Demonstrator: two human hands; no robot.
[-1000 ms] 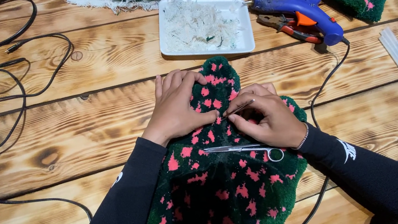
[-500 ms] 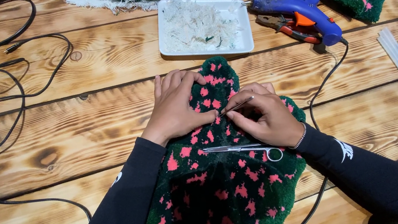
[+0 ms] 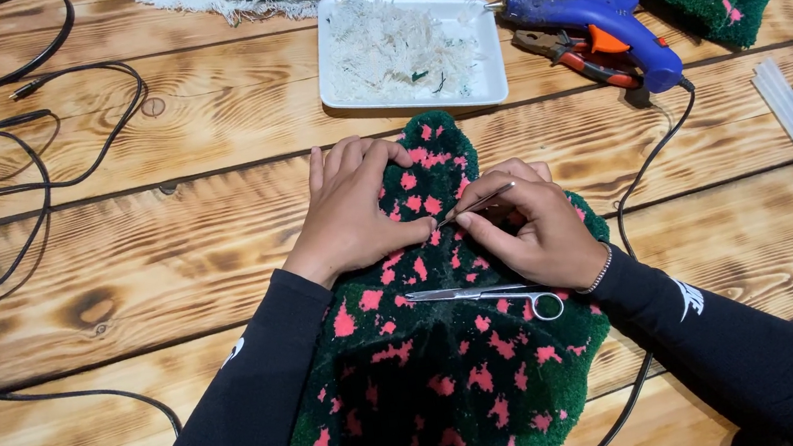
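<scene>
1. R hand (image 3: 541, 230) pinches tweezers (image 3: 477, 205), tips in green-pink rug (image 3: 456, 377).
2. L hand (image 3: 354, 208) flat, fingers loosely spread, pressing rug on wooden table (image 3: 171, 271).
3. Scissors (image 3: 486, 295) lie on rug below hands.
4. Tray (image 3: 408, 50) & glue gun (image 3: 594, 22) well beyond.

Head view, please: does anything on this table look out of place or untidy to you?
Nothing looks damaged or spilled. The white fibre scraps sit inside the white tray, and the scissors lie flat on the green and pink rug piece. Only the black cables sprawl loosely.
</scene>
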